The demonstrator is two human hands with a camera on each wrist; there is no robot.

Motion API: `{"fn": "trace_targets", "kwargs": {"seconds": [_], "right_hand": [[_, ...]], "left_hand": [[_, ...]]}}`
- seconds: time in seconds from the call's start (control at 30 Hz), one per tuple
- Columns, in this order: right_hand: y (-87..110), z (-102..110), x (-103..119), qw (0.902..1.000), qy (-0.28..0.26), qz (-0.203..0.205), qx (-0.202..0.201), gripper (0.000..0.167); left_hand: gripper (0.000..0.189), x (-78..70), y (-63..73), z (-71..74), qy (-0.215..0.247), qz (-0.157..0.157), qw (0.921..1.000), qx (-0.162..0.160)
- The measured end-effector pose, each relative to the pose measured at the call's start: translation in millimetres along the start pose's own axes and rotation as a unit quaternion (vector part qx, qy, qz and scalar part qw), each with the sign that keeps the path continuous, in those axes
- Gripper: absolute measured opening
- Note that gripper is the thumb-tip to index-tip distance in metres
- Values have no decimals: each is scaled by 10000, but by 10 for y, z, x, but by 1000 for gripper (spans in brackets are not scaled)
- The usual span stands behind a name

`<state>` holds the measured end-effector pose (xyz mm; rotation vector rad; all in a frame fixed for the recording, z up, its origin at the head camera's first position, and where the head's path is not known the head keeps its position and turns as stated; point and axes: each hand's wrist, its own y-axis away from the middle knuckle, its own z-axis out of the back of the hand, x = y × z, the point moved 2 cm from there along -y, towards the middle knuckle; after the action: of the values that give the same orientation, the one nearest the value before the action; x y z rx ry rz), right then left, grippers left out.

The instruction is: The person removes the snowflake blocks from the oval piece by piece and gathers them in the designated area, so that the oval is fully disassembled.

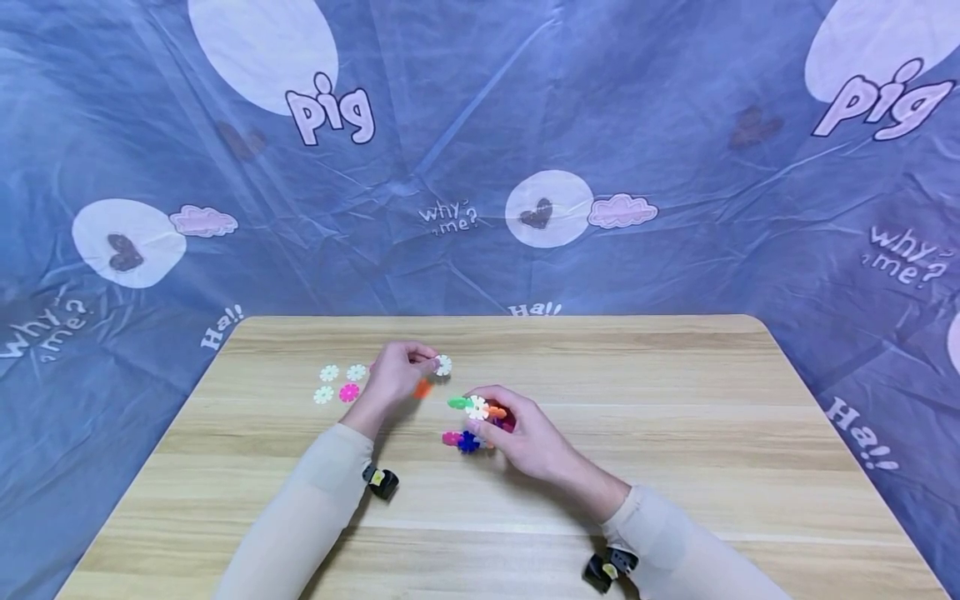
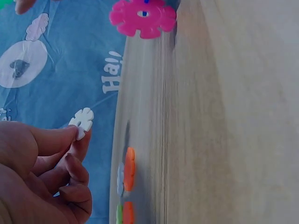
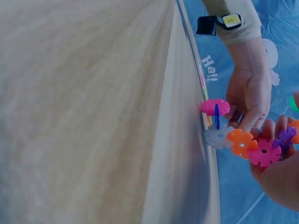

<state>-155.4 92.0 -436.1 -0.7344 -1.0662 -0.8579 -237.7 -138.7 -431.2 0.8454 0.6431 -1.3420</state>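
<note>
Between thumb and fingertips, my left hand (image 1: 396,372) pinches a white snowflake disc (image 2: 84,119), held up off the table. My right hand (image 1: 534,437) grips a chain of linked plastic snowflake discs in several colours. In the head view a green disc (image 1: 458,403), a white disc (image 1: 477,407) and a dark blue disc (image 1: 468,442) show at its left side. The right wrist view shows its pink end disc (image 3: 215,107), a pale grey disc (image 3: 218,136) and an orange disc (image 3: 241,143). The palm and fingers hide part of the chain.
Loose on the wooden table (image 1: 675,375), left of and beneath my left hand, lie white discs (image 1: 329,373), a pink disc (image 1: 348,392) and an orange disc (image 1: 422,389). A printed blue cloth (image 1: 480,275) hangs behind the table. Each forearm wears a black wrist camera (image 1: 384,483).
</note>
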Motion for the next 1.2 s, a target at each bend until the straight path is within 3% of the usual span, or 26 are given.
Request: {"fn": "trace_targets", "kwargs": {"seconds": [0.4,0.57,0.9,1.07,1.2], "right_hand": [[11,5,-8,10000,-36,55,-46,39],[12,2,-15,9999,-90,43,-27,39],[-3,-11,-18,9999,-106,66,-12,38],[-4,-13,-15,9999,-78,59,-33,38],[-1,-10,-18,9999,-104,37,-25,38]], "left_hand": [[11,55,-204,-124,-264,-148,9995,135],[10,37,-250,-172,-649,-402,9971,65],[7,15,-299,-192,-1324,-445,9902,-32],[8,20,-283,-165,-1286,-562,9901,-56],[13,69,-217,-119,-1000,-717,9924,-15]]}}
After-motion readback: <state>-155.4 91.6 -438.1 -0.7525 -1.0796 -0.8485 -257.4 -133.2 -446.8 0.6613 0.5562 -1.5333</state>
